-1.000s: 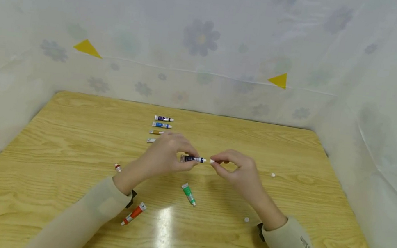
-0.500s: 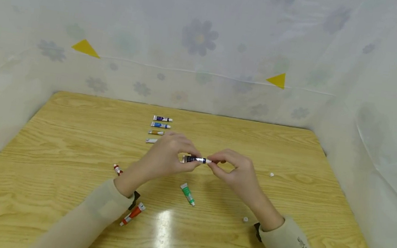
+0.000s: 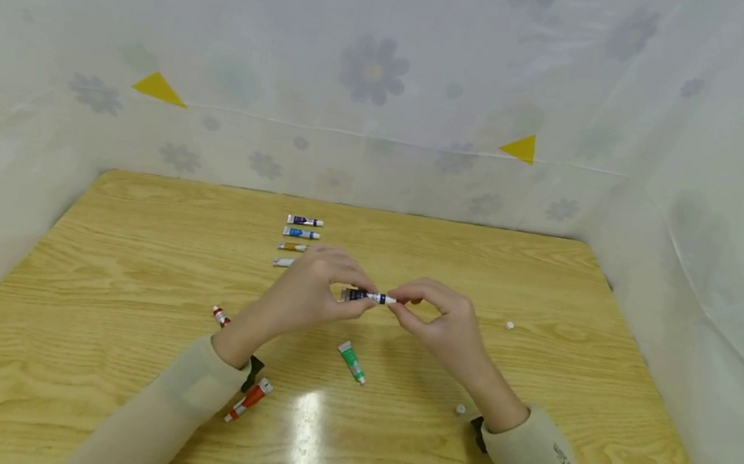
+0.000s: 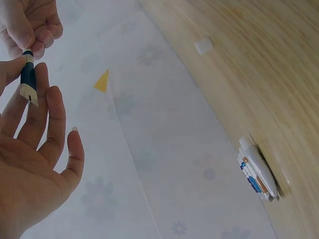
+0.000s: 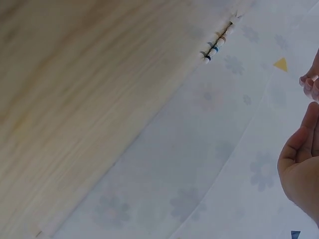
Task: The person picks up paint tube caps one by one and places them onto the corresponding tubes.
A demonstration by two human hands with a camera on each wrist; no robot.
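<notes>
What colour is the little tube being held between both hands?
Dark blue tube with a white cap end, clearest in the left wrist view.

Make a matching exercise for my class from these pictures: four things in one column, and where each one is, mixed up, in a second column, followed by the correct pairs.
Things
1. dark blue tube
2. green tube
3. orange-red tube
4. row of tubes

Places
A. lying on the table beside the left sleeve
B. lined up at the far side of the table
C. held above the table between the left hand and the right hand
D. lying on the table just below both hands

Pairs: 1-C, 2-D, 3-A, 4-B
</notes>
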